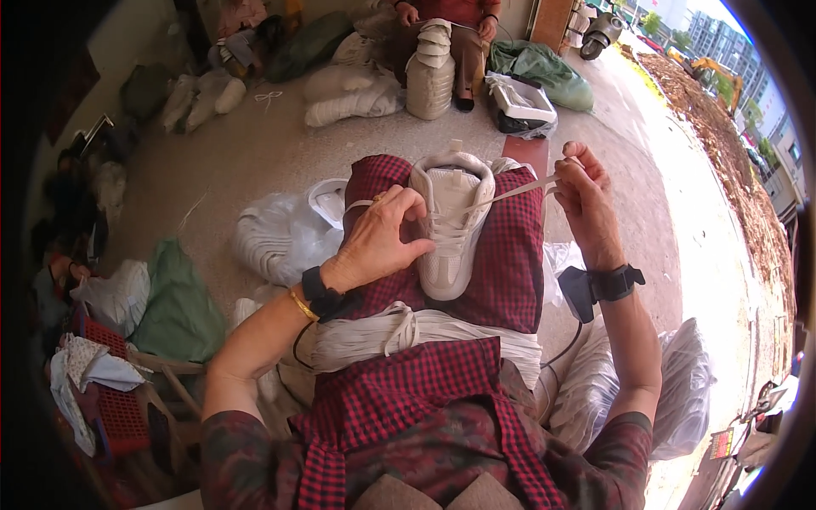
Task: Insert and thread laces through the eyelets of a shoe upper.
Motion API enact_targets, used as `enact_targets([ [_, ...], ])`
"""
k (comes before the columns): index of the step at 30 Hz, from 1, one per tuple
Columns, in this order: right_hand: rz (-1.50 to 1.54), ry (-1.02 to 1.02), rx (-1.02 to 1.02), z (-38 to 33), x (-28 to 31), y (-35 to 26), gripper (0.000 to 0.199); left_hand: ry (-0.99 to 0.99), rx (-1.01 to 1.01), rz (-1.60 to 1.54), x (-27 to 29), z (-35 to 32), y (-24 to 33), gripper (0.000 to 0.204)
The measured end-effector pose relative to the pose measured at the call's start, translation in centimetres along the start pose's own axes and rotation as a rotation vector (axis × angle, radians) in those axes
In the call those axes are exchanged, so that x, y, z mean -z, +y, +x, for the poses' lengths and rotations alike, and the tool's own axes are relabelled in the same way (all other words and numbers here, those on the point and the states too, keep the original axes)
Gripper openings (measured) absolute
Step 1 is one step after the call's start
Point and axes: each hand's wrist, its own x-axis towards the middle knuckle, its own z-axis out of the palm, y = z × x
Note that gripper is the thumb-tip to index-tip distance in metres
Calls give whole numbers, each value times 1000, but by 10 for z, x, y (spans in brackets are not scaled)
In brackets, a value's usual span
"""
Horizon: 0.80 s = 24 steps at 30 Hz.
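A white sneaker (453,229) lies across my lap on a red-and-black checked apron (374,297), its toe toward me. My right hand (586,174) is raised to the right of it, pinching a flat white shoelace (518,190) that runs taut from the eyelets. Curled against the shoe's left side, my left hand (382,234) grips it, thumb near the lower laces. Another length of lace shows beside the left knuckles; its path under the fingers is hidden. A thick bundle of white laces (425,340) is tied across my lap, below the shoe.
Plastic-wrapped white shoe parts (280,242) lie on the floor at left, more bags (680,382) at right. A green sack (178,302) and red crate (115,399) stand left. Ahead, a seated person (446,42) works behind stacked shoe parts (429,81) and an open box (520,106).
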Motion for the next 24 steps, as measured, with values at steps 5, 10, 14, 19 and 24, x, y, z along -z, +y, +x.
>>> enact_targets([
  [5,-964,-133,315,-16,-13,23,38,47,-36,44,6,-5,-1,36],
  [10,-1064,-351,319,-37,-45,37,35,153,-78,71,4,-2,0,26],
  [14,-1216,-286,458,-34,-63,41,28,195,-63,105,6,0,1,21],
  [19,-1199,-257,420,-33,-60,48,30,94,-68,146,13,2,-3,20],
  [24,-1223,-338,409,-38,-53,48,24,60,-82,-63,16,4,-7,14],
])
